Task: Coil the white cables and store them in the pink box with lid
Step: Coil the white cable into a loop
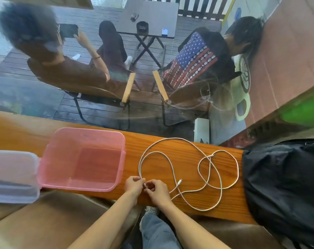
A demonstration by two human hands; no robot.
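White cables (209,174) lie in loose, overlapping loops across the wooden counter (170,141). My left hand (133,186) and my right hand (158,192) meet at the counter's near edge, both pinching one end of a white cable. Left of them stands the pink box (84,159), open and with nothing inside. Its clear lid (12,177) is hinged open flat to the left. Two loose plugs show, one (180,180) near my right hand and one (211,156) farther right.
A black bag (285,186) covers the counter's right end. Behind the counter is a glass pane; beyond it two people sit in folding chairs by a small grey table (152,17). A white adapter (201,130) stands at the counter's far edge.
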